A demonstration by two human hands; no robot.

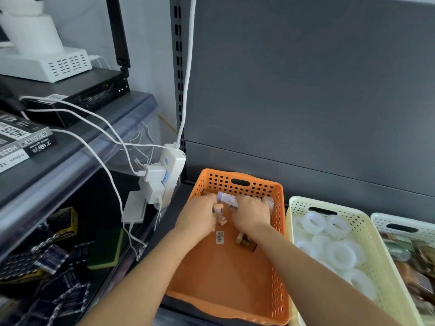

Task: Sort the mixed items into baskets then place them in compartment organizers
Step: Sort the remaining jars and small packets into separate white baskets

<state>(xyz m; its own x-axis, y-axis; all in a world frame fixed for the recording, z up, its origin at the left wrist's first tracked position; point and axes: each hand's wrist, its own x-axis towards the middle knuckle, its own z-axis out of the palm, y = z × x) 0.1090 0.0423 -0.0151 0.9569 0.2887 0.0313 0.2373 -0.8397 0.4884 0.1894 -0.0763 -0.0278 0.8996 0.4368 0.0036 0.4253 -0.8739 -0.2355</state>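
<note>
Hands at work inside the orange basket [279, 255], seen from the head camera. We see both hands reaching to its far end. The left hand [200, 214] pinches a small clear packet [219, 211] with a tan end; the right hand [251, 214] has its fingers curled over a purplish packet [227, 200], though blur hides the exact hold. Loose on the basket's floor, just nearer than the hands, lie a labelled packet [219, 237] and a wooden piece [243, 240]; the near half of the floor shows only bare plastic.

To the right of the orange basket, touching its wall, stands a cream basket [303, 204] filled with white rings [340, 254]; beyond that, a white basket [381, 220] holds brownish items we cannot identify. To the left of the orange basket hangs a power strip [170, 165].

We judge the sorting well advanced, since each neighbouring basket holds one kind. No compartment organizer is visible, so that step appears yet to come.
</note>
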